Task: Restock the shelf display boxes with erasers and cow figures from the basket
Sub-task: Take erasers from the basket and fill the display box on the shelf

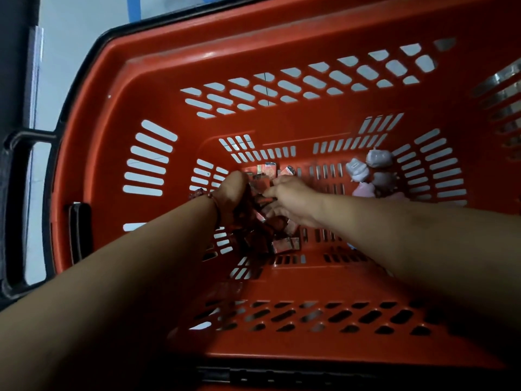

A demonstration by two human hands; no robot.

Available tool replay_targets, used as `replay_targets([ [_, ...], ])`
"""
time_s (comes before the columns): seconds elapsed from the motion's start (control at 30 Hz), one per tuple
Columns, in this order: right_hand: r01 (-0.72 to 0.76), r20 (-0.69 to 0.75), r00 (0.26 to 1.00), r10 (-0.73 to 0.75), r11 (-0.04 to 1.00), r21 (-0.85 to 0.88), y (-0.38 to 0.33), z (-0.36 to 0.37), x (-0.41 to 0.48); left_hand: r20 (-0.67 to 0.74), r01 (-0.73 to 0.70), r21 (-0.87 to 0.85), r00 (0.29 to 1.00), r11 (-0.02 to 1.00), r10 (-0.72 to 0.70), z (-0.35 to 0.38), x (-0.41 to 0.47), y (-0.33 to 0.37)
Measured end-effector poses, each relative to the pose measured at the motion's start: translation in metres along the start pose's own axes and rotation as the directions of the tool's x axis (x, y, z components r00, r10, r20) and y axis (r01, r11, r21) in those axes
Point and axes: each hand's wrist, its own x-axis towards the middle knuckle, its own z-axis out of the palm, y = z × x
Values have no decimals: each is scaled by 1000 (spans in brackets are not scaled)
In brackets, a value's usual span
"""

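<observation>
Both forearms (pixel 135 258) fill the lower part of the frame, reaching down into a red basket (pixel 158 69). The erasers (pixel 282 244) lie in a loose heap on its floor, just left of centre. The cow figures (pixel 358 170) sit well apart from them, towards the right wall.

The left hand (pixel 231 196) is cupped with its fingers curled around a clutch of erasers. The right hand (pixel 293 201) has its fingers bent down into the heap beside it. Whether it pinches a pack or only rakes them, I cannot tell.

To do this step well, it seems best to sweep the packs into the cupped left hand and close it firmly before lifting. The packs are small and slippery-looking, and a loose one could fall back or catch in the floor slots. Taking a modest handful, and leaving the figures for a separate trip, should keep the sorts apart.

The hands cover much of the heap, so its count is unclear. Print on the wrappers is too blurred to read. Deep shadow hides the near wall, and the right forearm may cover more figures. No shelf or display box is in view.
</observation>
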Motion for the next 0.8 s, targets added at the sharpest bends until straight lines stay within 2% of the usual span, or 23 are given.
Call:
replay_targets([
  [0.13, 5, -60, 998, -6, 1000, -21, 4, 11, 0, -50, 24, 0, 998, 1000, -24, 1, 4, 3],
  [0.23, 23, -104, 994, -22, 1000, 5, 6, 23, 0, -2, 68, -3, 998, 998, -68, -4, 9, 1],
  [0.37, 29, -162, 986, -26, 1000, 11, 9, 39, 3, 34, 44, -27, 998, 999, -43, -10, 14, 3],
  [0.47, -1, -112, 994, 9, 997, 78, 8, 39, 3, 51, 2, 4, 999, 1000, -3, -13, 15, 5],
  [0.57, -36, -88, 995, 38, 999, 20, 8, 29, 0, 77, -33, 76, 997, 997, 27, -14, 15, 5],
  [0.7, -70, -141, 988, 60, 996, -64, 9, 14, 2, 97, -53, 33, 994, 998, 50, -14, 15, 6],
  [0.8, -63, -137, 989, 58, 998, -31, 1, 3, 3, 60, -73, 11, 996, 997, 72, -17, 15, 6],
])
